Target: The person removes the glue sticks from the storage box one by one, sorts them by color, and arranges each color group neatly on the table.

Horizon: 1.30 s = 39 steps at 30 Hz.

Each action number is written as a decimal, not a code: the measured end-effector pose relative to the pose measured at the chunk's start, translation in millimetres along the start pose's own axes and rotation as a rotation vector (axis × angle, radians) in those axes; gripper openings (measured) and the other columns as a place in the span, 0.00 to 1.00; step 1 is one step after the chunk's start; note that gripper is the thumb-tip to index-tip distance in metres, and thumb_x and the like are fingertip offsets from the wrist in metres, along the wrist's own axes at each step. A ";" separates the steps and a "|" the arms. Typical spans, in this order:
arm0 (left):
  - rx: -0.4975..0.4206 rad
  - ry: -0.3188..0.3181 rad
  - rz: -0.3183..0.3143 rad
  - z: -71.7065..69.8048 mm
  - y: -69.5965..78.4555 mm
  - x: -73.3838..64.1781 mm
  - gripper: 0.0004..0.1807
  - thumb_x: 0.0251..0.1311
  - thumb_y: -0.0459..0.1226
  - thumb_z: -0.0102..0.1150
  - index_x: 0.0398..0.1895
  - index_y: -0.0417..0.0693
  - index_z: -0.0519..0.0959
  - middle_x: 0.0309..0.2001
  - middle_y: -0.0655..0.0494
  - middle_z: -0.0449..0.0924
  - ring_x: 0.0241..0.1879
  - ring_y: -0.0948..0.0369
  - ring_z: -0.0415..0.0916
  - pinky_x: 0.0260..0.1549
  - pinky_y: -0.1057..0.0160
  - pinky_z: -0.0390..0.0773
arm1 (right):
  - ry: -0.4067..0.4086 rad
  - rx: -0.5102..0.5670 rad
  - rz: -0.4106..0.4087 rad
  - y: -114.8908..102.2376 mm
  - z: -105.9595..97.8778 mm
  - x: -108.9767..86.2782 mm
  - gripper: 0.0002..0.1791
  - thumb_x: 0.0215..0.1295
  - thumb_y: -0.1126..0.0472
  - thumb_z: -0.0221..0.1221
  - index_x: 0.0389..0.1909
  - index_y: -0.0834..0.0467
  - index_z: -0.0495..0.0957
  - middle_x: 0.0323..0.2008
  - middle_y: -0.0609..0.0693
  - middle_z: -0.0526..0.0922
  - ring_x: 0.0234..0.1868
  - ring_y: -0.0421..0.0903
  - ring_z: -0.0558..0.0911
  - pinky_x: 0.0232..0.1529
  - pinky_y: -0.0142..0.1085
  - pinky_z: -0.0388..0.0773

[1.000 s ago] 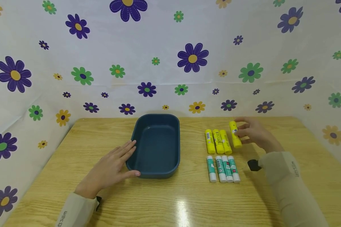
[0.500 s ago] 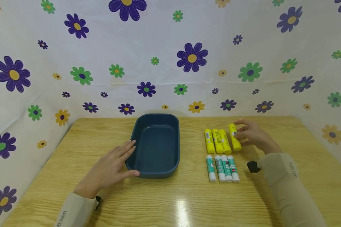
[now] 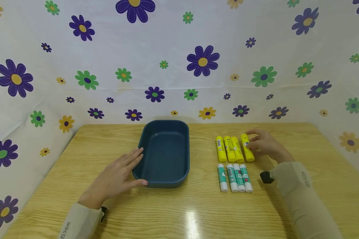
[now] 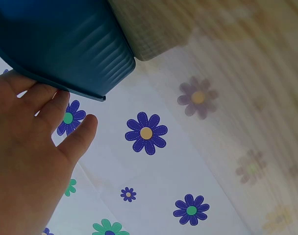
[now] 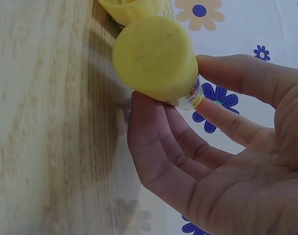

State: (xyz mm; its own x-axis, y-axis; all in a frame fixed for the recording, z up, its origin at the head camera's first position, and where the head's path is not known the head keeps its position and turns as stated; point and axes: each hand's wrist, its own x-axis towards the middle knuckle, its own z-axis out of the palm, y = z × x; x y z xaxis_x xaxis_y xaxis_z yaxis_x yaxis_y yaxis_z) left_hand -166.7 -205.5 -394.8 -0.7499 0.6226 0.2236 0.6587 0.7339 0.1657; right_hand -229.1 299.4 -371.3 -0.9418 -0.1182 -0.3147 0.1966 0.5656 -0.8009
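My left hand [image 3: 115,177] lies with straight fingers against the left rim of a dark blue plastic tray [image 3: 167,183], thumb near its front corner. In the left wrist view its fingertips meet the rim of the tray [image 4: 65,44]. My right hand [image 3: 267,145] pinches a yellow glue stick [image 3: 247,149] between thumb and fingers. The right wrist view shows the round yellow end of that glue stick [image 5: 154,58] close over the wood. Just left of it, three more yellow glue sticks [image 3: 229,149] lie side by side.
In front of the yellow row lie several teal-and-white glue sticks [image 3: 239,177], the leftmost slightly apart. Everything sits on a wooden table [image 3: 167,212]. A white flower-printed cloth [image 3: 167,76] rises behind the back edge and along both sides.
My right hand has brought the yellow glue stick down and nearer to me, level with the other yellow ones. My left hand and the tray have stayed in place.
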 end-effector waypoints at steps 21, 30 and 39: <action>0.004 -0.004 -0.004 1.8 -0.3 -0.3 0.54 0.64 0.71 0.46 0.70 0.29 0.68 0.76 0.40 0.59 0.72 0.41 0.61 0.66 0.39 0.66 | 0.020 -0.054 0.031 7.1 4.5 8.3 0.37 0.69 0.66 0.59 0.74 0.70 0.54 0.65 0.80 0.60 0.58 0.70 0.73 0.53 0.54 0.82; 0.003 0.003 0.001 2.8 -0.8 0.5 0.54 0.64 0.71 0.46 0.71 0.30 0.68 0.76 0.41 0.59 0.72 0.41 0.61 0.65 0.39 0.67 | 0.017 -0.017 0.042 6.5 4.5 4.6 0.38 0.71 0.64 0.60 0.75 0.70 0.52 0.65 0.79 0.61 0.52 0.63 0.76 0.50 0.49 0.84; -0.015 0.000 0.013 3.8 -1.2 3.5 0.54 0.64 0.71 0.46 0.71 0.30 0.67 0.76 0.40 0.59 0.72 0.41 0.61 0.65 0.38 0.66 | 0.028 -0.011 0.052 10.5 2.0 2.3 0.38 0.72 0.63 0.59 0.74 0.71 0.52 0.64 0.78 0.63 0.50 0.60 0.77 0.50 0.48 0.84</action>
State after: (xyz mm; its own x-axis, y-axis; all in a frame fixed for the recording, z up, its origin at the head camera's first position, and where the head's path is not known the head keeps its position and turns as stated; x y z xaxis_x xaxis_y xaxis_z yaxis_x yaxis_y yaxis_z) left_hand -170.3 -203.2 -397.9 -0.7411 0.6323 0.2257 0.6694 0.7215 0.1769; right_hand -228.6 303.4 -381.5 -0.9377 -0.0656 -0.3413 0.2427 0.5794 -0.7781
